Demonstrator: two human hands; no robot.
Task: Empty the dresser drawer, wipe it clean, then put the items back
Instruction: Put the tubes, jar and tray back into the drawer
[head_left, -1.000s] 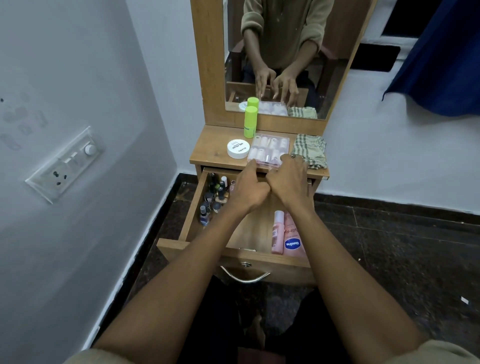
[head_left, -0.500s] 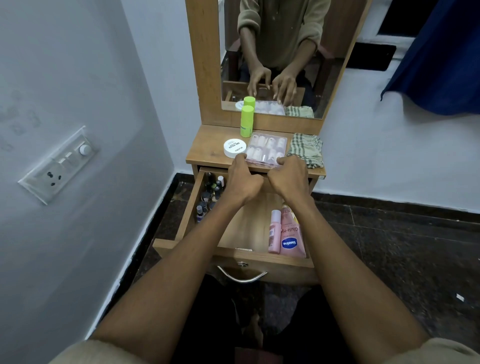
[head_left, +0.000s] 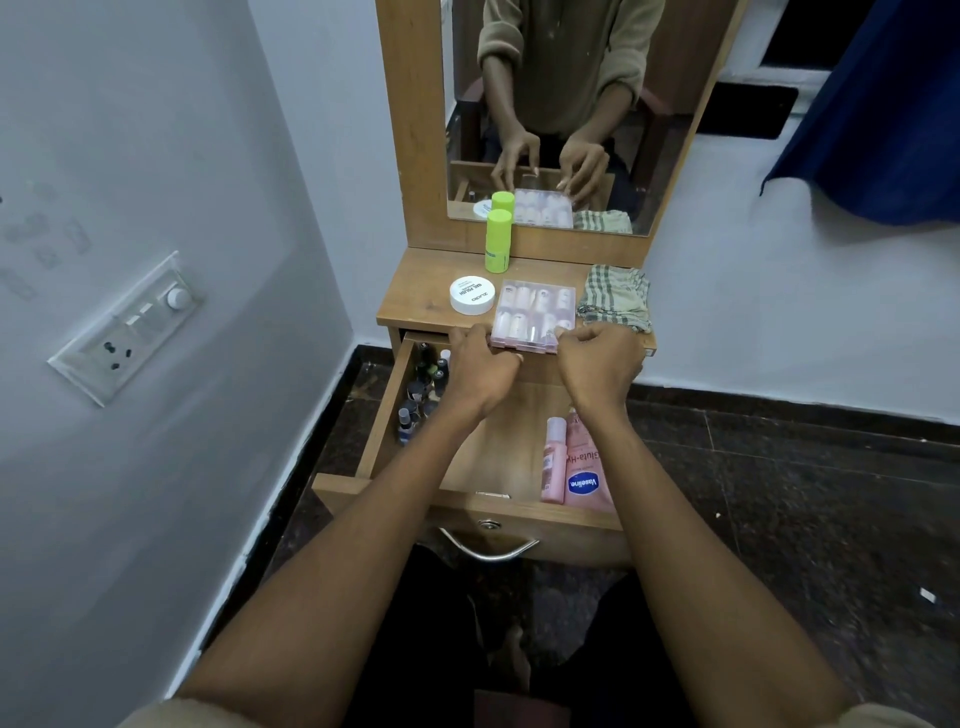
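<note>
A person's two bare forearms reach over an open dresser drawer (head_left: 400, 415), its front panel and metal handle (head_left: 488, 551) nearest the camera above dark stone floor (head_left: 779, 493). Inside the drawer, a pink bottle (head_left: 554, 460) and a pink Vaseline tube (head_left: 586, 475) lie against the near right corner, the tube along the right wall; small dark bottles (head_left: 423, 389) crowd the far left side, with bare wood open between the two groups. Beyond, the left hand (head_left: 480, 364) and right hand (head_left: 600, 358) are apart, each with fingers curled on a near corner of a clear nail box (head_left: 535, 314), whose near edge sits at the front lip of the dresser top (head_left: 415, 296). On that top, a white jar (head_left: 471, 295) sits just left of the box, a checked cloth (head_left: 615, 304) just right of it at the right edge, and a green bottle (head_left: 497, 241) stands upright farther back against the mirror (head_left: 571, 104) frame. A grey wall (head_left: 156, 156) with a switch plate (head_left: 130, 327) closes in on the left; to the right the floor lies open up to the white far wall.
</note>
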